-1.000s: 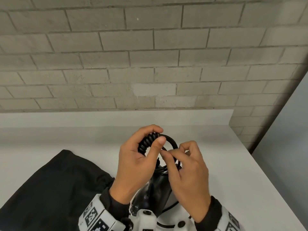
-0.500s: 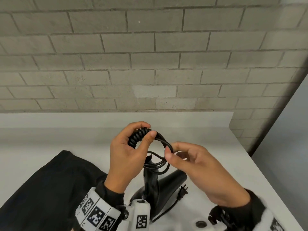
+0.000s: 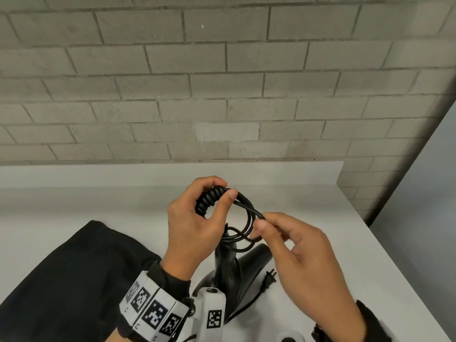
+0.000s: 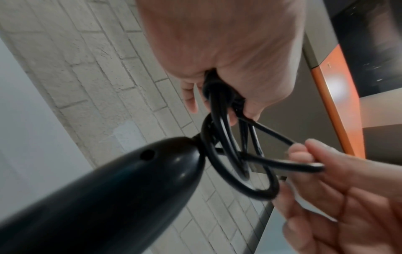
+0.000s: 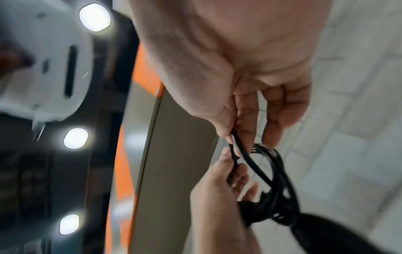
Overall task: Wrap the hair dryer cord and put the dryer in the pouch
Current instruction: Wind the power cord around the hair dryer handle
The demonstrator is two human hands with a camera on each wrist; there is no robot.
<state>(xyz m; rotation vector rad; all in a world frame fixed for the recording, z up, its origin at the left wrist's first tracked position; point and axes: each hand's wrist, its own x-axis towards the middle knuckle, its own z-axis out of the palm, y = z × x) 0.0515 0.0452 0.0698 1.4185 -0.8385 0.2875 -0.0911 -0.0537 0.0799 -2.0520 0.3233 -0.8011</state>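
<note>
Head view: your left hand (image 3: 195, 225) has thumb and fingers curled round the bundled turns of the thin black rubber power cord (image 3: 243, 218), held up over the white counter (image 3: 320, 243). Your right hand (image 3: 296, 250) pinches a loose strand of that cord between thumb and forefinger, just beside the loops. The glossy black plastic hair dryer (image 3: 237, 270) sits under the loops, between your wrists; whether it rests on the counter or hangs I can't tell. The two-prong black plug (image 3: 269, 280) lies on the counter, so a tail of cord is not wrapped yet. The flat black fabric pouch (image 3: 74, 280) lies at your left, near the dryer, nothing in it as far as shown. My read: wrapping is roughly mid to late, bagging not started.

Left wrist view: left hand (image 4: 222, 60) grips the coil at the top, several loops hanging from the fist. The rounded end of the dryer's handle (image 4: 108, 189) fills the lower left, cord exiting at its tip. Right fingers (image 4: 304, 149) pinch a strand pulled out sideways from the coil.

Right wrist view: blurry. Right hand (image 5: 250, 86) has thumb and forefinger closed on one strand, other fingers loosely bent. Left fingers (image 5: 228, 171) hold the coil just below. Left to do, I'd say: wind in the tail and plug, then get the dryer into the pouch
</note>
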